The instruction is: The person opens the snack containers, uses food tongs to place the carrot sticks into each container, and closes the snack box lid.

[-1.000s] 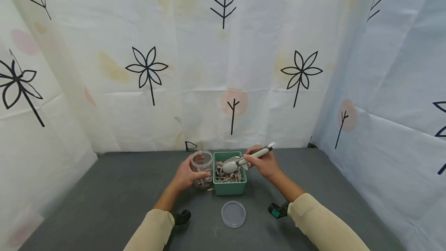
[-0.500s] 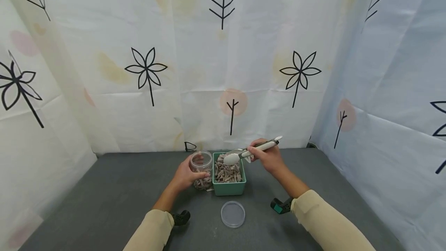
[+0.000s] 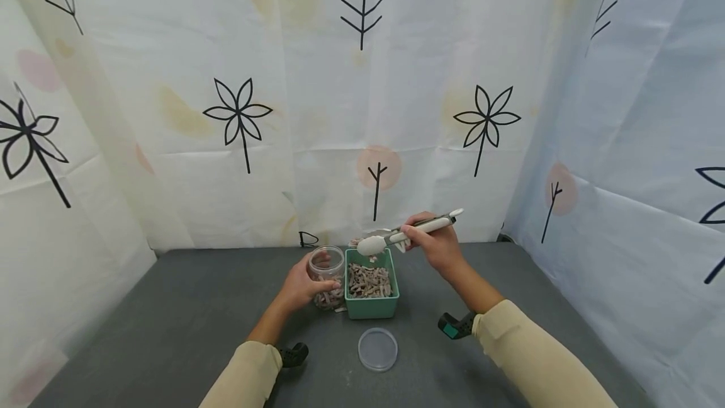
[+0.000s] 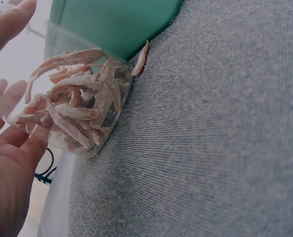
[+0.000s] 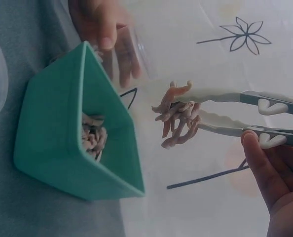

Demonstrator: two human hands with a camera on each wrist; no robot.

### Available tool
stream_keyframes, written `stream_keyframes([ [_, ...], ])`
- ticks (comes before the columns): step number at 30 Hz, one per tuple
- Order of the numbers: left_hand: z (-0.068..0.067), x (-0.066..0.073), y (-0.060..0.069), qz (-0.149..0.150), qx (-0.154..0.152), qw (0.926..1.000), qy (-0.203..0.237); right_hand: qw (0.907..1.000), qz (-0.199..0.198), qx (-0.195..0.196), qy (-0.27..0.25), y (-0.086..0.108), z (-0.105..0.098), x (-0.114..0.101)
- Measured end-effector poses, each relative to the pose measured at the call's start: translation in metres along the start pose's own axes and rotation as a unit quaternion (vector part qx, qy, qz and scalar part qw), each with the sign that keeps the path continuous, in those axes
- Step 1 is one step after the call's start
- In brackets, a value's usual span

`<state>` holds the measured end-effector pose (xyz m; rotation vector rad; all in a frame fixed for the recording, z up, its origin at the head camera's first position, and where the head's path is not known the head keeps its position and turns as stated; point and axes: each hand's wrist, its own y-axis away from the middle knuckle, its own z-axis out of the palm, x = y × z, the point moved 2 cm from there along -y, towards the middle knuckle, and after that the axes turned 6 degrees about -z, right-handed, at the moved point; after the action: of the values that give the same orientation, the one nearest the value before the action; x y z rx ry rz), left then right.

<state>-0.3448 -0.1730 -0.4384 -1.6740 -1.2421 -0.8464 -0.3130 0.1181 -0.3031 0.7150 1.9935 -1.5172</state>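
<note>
My left hand (image 3: 302, 283) grips a clear open jar (image 3: 327, 261) standing against the left side of a green bin (image 3: 371, 308). Pale dried strips fill the jar's lower part (image 4: 77, 103). My right hand (image 3: 438, 245) holds white and grey tongs (image 3: 433, 224) above the bin's back edge. Between the tongs' tips a clump of strips (image 5: 178, 116) is pinched, clear of the bin, as the right wrist view shows. More strips (image 3: 369, 281) lie in the bin.
A round clear lid (image 3: 377, 349) lies on the grey table (image 3: 226, 307) in front of the bin. One loose strip (image 4: 141, 58) rests on the table beside the jar and bin. A patterned cloth (image 3: 317, 112) hangs behind the table.
The right hand and the tongs have risen and moved back from inside the bin, lifting a clump of strips. The left hand and jar have stayed in place.
</note>
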Motion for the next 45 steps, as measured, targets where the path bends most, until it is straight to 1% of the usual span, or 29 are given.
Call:
stream_keyframes([
  [4, 0.000, -0.003, -0.001, -0.001, -0.002, 1.0000, 0.000, 0.9999, -0.011, -0.001, -0.001, -0.007, 0.003, -0.008],
  [8, -0.001, -0.002, 0.000, -0.004, -0.004, 1.0000, 0.004, 0.9996, -0.026, -0.001, -0.008, -0.014, 0.007, -0.014],
  [13, 0.000, -0.002, -0.001, -0.010, -0.003, 0.9999, 0.009, 0.9983, -0.046, -0.005, -0.034, -0.021, 0.016, -0.018],
  [14, 0.000, -0.002, 0.000, -0.008, -0.003, 0.9999, 0.010, 0.9981, -0.046, -0.005, -0.041, -0.022, 0.018, -0.015],
  [18, -0.002, 0.014, 0.007, -0.005, -0.009, 0.9999, 0.010, 0.9968, -0.044, -0.002, -0.066, -0.026, 0.029, 0.003],
  [21, -0.001, 0.016, 0.008, -0.005, -0.015, 0.9998, 0.012, 0.9963, -0.034, -0.004, -0.079, -0.025, 0.038, 0.000],
  [25, 0.001, 0.000, 0.000, -0.006, -0.006, 0.9999, 0.015, 0.9965, -0.018, -0.010, -0.080, -0.021, 0.048, -0.014],
  [26, 0.001, -0.002, -0.001, -0.006, -0.003, 0.9999, 0.014, 0.9968, -0.016, -0.010, -0.077, -0.021, 0.050, -0.014],
  [32, 0.000, -0.002, -0.002, -0.018, 0.011, 0.9998, -0.003, 0.9976, 0.011, -0.023, -0.063, -0.016, 0.059, -0.011],
  [38, -0.001, -0.002, -0.001, -0.032, 0.017, 0.9993, -0.013, 0.9970, 0.012, -0.038, -0.067, -0.014, 0.064, -0.010],
  [42, -0.001, -0.004, -0.001, -0.043, 0.018, 0.9988, -0.014, 0.9964, 0.021, -0.049, -0.065, -0.013, 0.067, -0.008],
  [45, -0.001, -0.005, -0.001, -0.044, 0.017, 0.9988, -0.012, 0.9968, 0.030, -0.049, -0.056, -0.012, 0.068, -0.008],
])
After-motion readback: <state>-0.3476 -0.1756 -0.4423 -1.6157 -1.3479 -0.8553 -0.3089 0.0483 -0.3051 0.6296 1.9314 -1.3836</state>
